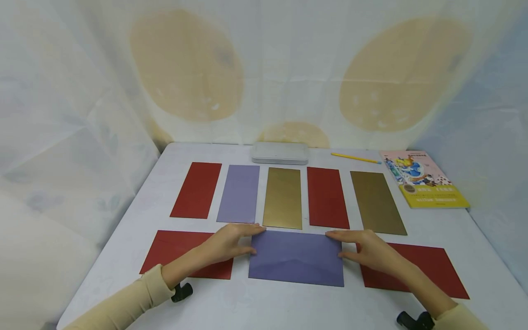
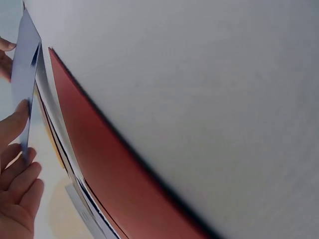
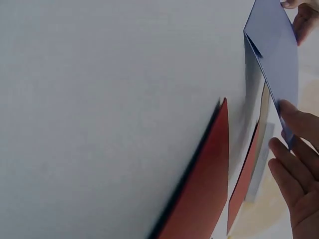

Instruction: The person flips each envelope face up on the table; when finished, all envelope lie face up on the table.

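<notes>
Both hands hold a purple paper rectangle lengthwise at the near middle of the table. The left hand pinches its far left corner between thumb and fingers. At its far right corner the right hand does likewise. In the wrist views the purple paper is raised off the table, and a dark gap shows between layers along one edge. Beneath the left forearm lies a red rectangle, partly hidden. Another red rectangle lies under the right hand and forearm.
Behind the hands stands a row of upright-laid rectangles: red, purple, gold, red and gold. At the back are a grey tin case, a yellow pencil and a picture book.
</notes>
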### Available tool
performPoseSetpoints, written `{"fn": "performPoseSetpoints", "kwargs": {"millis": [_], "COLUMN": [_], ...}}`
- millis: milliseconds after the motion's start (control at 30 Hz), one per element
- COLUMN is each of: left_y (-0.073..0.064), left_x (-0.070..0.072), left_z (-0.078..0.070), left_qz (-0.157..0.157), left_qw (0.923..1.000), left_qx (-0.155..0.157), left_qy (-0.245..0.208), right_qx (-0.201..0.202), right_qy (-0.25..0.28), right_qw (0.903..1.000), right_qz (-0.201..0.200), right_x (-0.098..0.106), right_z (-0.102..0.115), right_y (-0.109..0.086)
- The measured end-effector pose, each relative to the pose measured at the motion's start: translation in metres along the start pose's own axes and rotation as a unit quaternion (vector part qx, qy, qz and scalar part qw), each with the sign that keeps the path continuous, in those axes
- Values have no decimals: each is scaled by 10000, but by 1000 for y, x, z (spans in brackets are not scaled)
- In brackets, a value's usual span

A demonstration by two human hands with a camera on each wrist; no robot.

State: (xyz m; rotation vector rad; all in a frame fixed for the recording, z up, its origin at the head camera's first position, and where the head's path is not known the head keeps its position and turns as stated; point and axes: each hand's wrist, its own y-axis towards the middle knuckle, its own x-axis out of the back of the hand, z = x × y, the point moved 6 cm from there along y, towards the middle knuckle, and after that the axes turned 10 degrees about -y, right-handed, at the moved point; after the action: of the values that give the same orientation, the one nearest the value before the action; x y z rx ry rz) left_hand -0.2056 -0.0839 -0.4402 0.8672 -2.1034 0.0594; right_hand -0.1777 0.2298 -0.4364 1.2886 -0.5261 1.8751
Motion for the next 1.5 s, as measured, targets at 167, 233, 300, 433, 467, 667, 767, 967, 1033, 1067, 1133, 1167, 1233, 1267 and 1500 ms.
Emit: {"fn": "performPoseSetpoints", "kwargs": {"millis": [167,233,300,433,467,667,767,967,1033,1067,1133,1167,1233,1267,1500], "left_y": [0,0,0,1,1,1,0,-9,-15,-17,-21,-23,-25,-26,-26], "left_x": [-8,-12,-14,-15,-16,-15,-15,-11,-12,-13,-16,-17,-19,-20,-22], "left_z": [4,5,6,8,8,9,9,-2,-8,-10,-14,-15,-15,-15,-11], "left_qz": [391,593,757,898,897,909,950,875,918,949,995,1008,1040,1052,1170], "left_qw": [9989,9974,9957,9937,9937,9935,9930,9942,9941,9939,9936,9935,9929,9925,9897], "left_qx": [203,333,452,593,595,646,669,622,571,563,529,528,577,628,825], "left_qy": [173,236,293,302,308,238,225,-26,-63,-71,-30,10,45,43,61], "right_qx": [10,19,29,44,42,42,50,-132,-170,-163,-75,-16,152,188,158], "right_qy": [158,162,165,149,156,205,228,218,175,169,153,131,120,127,82], "right_qw": [9996,9992,9990,9991,9991,9990,9990,9986,9984,9984,9984,9985,9985,9984,9986], "right_qz": [255,356,417,407,399,407,380,463,504,521,530,527,513,525,505], "right_x": [-7,-11,-14,-16,-16,-18,-17,-12,-11,-11,-12,-12,-13,-14,-18], "right_z": [1,-1,-3,-5,-5,-5,-4,4,7,9,13,15,18,19,17], "right_y": [-2,-3,-3,-3,-3,-4,-5,-12,-17,-19,-23,-24,-25,-25,-25]}}
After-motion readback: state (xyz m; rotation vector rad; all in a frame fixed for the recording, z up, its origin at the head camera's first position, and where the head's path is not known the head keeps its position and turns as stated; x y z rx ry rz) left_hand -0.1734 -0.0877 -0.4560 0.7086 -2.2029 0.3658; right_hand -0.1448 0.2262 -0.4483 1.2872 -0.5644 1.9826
